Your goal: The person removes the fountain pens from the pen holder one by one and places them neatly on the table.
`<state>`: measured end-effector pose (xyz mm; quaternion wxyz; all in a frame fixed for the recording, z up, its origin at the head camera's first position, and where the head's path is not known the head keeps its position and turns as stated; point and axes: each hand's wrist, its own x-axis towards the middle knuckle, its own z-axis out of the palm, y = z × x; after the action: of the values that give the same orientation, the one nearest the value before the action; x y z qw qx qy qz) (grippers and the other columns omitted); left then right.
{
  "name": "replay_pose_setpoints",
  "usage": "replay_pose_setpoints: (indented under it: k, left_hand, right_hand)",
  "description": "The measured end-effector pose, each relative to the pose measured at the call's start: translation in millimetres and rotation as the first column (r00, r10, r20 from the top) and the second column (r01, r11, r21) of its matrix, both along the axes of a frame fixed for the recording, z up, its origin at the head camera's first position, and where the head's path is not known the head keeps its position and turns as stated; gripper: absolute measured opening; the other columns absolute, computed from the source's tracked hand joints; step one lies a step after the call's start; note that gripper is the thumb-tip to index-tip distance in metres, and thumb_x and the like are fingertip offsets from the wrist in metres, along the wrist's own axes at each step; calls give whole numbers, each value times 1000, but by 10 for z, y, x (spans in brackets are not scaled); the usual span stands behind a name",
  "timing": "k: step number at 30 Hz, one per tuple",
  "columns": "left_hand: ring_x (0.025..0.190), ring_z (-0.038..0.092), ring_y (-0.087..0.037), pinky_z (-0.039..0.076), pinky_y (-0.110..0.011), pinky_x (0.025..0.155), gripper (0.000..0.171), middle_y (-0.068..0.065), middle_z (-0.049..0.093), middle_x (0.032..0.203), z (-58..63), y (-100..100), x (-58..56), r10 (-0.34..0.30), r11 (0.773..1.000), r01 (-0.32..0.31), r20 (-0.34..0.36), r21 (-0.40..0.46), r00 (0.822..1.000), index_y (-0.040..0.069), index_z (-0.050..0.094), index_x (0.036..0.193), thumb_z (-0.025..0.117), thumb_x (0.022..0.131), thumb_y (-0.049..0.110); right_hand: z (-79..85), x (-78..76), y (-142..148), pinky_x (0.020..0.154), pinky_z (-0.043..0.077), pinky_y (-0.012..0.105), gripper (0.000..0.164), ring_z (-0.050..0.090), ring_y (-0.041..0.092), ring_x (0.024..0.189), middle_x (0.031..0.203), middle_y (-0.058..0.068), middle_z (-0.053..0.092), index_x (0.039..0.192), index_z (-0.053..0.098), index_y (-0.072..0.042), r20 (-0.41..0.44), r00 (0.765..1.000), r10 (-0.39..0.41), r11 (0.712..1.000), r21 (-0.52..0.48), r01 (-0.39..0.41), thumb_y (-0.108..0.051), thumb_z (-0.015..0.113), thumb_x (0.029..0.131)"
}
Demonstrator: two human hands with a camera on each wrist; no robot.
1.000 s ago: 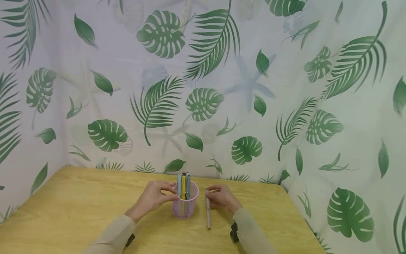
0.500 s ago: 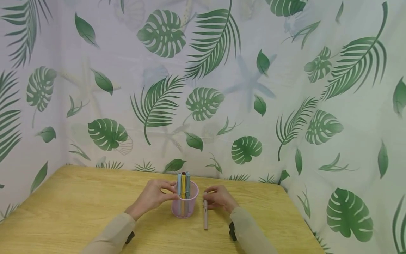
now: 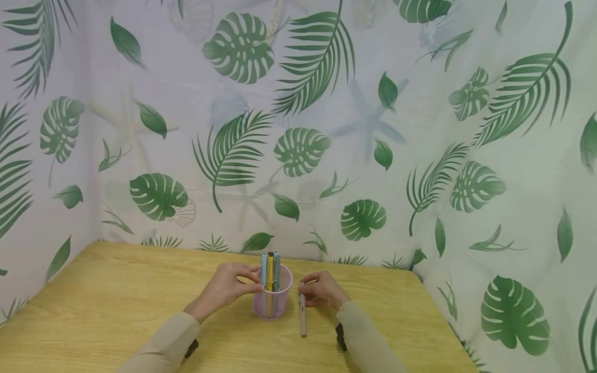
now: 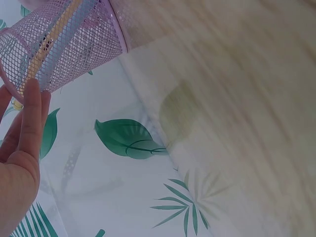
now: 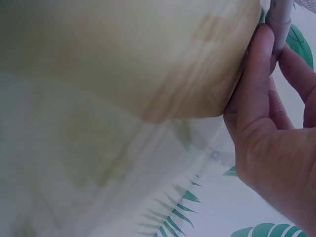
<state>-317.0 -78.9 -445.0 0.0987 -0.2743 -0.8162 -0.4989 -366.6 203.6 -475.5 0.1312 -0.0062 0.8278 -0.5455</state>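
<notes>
A pink mesh pen cup [image 3: 286, 296] stands on the table with several pens in it, among them a light blue pen [image 3: 264, 272], a yellow pen [image 3: 270, 273] and a grey-blue pen [image 3: 277, 275]. From the left, my left hand [image 3: 225, 284] holds the cup near its rim between thumb and fingers; in the left wrist view the fingertips lie on the mesh wall [image 4: 94, 52]. To the right of the cup, my right hand [image 3: 326, 289] pinches the upper end of a greyish-pink pen [image 3: 303, 318], which points toward me. Thumb and fingers meet around the pen [image 5: 281, 19] in the right wrist view.
The wood-grain table [image 3: 140, 290] extends to both sides of the hands. Behind it and along its sides hangs a white cloth [image 3: 317, 197] printed with green leaves. Dark wrist devices show under both sleeves.
My right hand has shifted slightly left with the greyish-pink pen, bringing it a little closer to the cup. My left hand and the cup have stayed in place.
</notes>
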Motion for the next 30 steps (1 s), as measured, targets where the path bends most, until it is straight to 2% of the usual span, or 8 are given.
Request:
replay_pose_setpoints:
  k: [8, 19, 30]
  left_hand:
    - [111, 67, -34, 58, -21, 68, 21, -16, 72, 113, -1, 4, -11, -7, 1000, 7, -22, 4, 1000, 7, 78, 87, 83, 76, 25]
    - [112, 66, -33, 57, -20, 68, 20, -16, 71, 115, -13, 0, -10, 1, 1000, -1, -18, 6, 1000, 7, 78, 88, 83, 76, 23]
    - [112, 67, -33, 57, -20, 68, 25, -16, 71, 115, -19, -4, 2, -2, 1000, 2, -16, 8, 1000, 7, 78, 89, 83, 76, 28]
  right_hand:
    - [5, -10, -4, 64, 60, 34, 27, 67, 12, 69, 88, 10, 73, 113, 65, 6, 5, 1000, -9, 1000, 20, 9, -3, 71, 88]
    - [-3, -8, -1, 64, 60, 32, 29, 67, 12, 70, 86, 10, 73, 114, 64, 7, -17, 1000, 0, 1000, 31, 1, -4, 71, 88]
    - [18, 19, 13, 62, 59, 30, 32, 66, 12, 69, 86, 12, 73, 114, 64, 7, -24, 1000, -10, 998, 65, 12, -8, 73, 87]
